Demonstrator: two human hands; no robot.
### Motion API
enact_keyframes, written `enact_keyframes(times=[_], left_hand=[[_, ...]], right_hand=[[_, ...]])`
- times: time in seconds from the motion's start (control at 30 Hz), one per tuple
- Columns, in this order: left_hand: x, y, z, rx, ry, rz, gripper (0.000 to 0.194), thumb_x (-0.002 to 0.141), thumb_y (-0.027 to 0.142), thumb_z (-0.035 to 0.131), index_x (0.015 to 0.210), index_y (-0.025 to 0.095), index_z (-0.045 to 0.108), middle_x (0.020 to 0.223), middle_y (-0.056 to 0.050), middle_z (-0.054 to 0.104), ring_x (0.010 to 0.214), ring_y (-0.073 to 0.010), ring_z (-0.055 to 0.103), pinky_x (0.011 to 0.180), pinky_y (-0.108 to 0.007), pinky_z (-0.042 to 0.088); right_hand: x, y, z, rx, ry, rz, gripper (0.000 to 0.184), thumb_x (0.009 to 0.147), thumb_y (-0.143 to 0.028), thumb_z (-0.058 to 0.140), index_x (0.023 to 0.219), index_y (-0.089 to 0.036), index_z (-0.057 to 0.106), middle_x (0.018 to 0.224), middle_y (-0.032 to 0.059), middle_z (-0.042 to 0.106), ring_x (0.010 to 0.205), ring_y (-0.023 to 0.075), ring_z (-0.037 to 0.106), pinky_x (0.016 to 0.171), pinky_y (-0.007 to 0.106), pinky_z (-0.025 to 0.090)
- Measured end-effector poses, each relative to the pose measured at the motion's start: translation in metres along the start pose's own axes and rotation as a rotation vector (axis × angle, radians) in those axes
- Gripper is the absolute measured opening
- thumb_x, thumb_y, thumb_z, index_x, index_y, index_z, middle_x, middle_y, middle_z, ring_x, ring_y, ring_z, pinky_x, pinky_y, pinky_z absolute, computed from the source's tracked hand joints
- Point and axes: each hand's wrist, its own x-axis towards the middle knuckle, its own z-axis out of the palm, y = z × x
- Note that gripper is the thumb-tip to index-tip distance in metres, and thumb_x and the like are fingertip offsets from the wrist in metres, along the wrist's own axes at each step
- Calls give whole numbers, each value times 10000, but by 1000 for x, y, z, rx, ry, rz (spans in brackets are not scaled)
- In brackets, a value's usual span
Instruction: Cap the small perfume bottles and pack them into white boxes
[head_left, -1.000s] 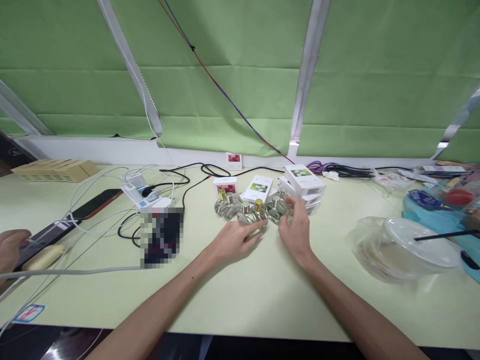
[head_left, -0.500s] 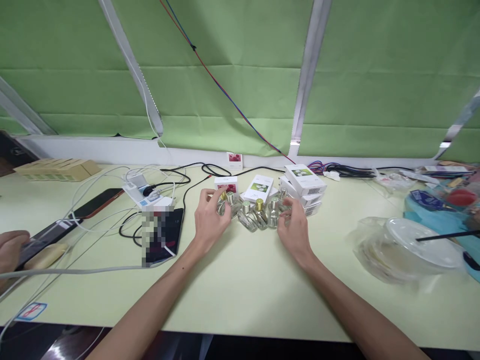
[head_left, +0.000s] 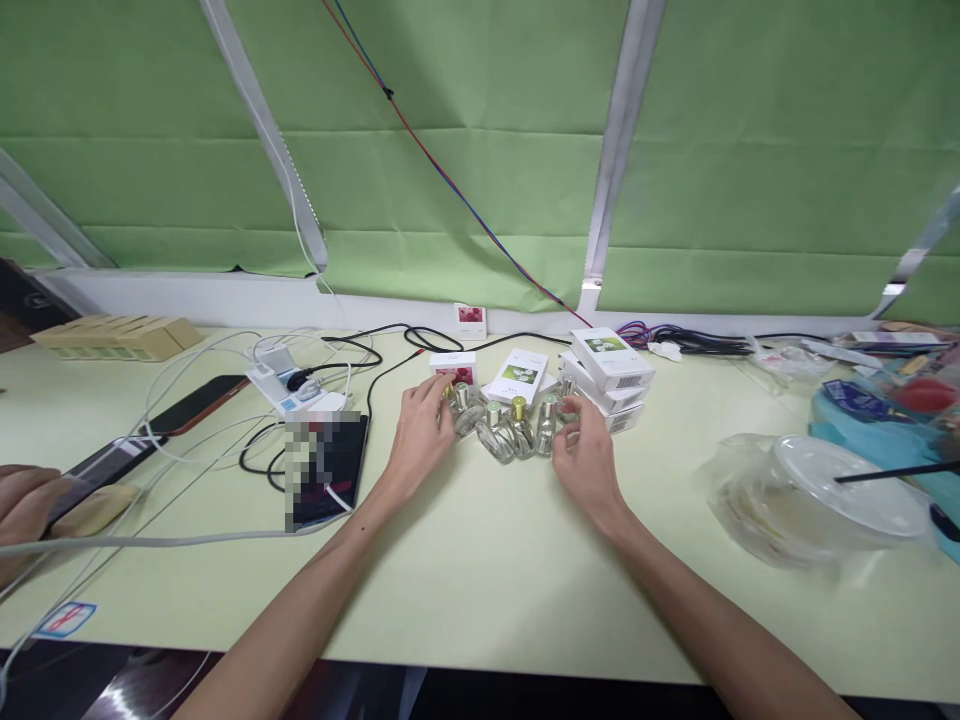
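Leftward moved the left hand (head_left: pixel 421 432) to the end of the glass bottles (head_left: pixel 496 440). Right hand (head_left: pixel 587 462) was beside them. Both hands were half curled; their grip I could not tell.

At 9 o'clock of the view there are the light brown cartons (head_left: pixel 118 339), a dark phone with red edge (head_left: pixel 196 404) and a white power strip (head_left: pixel 276 385) with plugs, among tangled white cables (head_left: pixel 196 350), while a dark-screened device (head_left: pixel 346 465), partly pixelated, lies at 8 o'clock. Near 3 o'clock are a black cable bundle (head_left: pixel 701 341) and a blue plastic bag (head_left: pixel 855 425), and toward 4 o'clock a white-lidded container (head_left: pixel 844 490) stands in clear plastic. Green cloth (head_left: pixel 465 90) hangs at 12 o'clock, behind red and blue wires (head_left: pixel 456 190).
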Motion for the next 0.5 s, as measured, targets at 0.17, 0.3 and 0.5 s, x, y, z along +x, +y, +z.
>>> enact_keyframes(times=[0.17, 0.3, 0.5], left_hand=[[3, 0, -3, -23, 21, -16, 376, 970, 225, 411, 1292, 201, 601, 1285, -115, 679, 1151, -295, 607, 997, -448, 486], [4, -2, -6, -6, 55, -22, 318, 973, 233, 403, 1189, 198, 633, 1123, -109, 707, 1039, -280, 633, 932, -417, 492], [4, -5, -10, 98, 105, -90, 261, 973, 290, 454, 1097, 207, 668, 956, -104, 677, 934, -288, 598, 858, -405, 460]], right_hand=[[0, 0, 0, -8, 0, -8, 451, 793, -94, 450, 1226, -198, 521, 1134, 107, 618, 758, 186, 608, 698, 375, 544], [0, 0, -1, -12, -14, 4, 458, 791, -89, 455, 1232, -199, 519, 1142, 109, 619, 781, 195, 616, 705, 381, 546], [0, 1, 0, -15, -8, -7, 441, 797, -92, 455, 1219, -202, 524, 1135, 107, 622, 790, 198, 613, 696, 381, 547]])
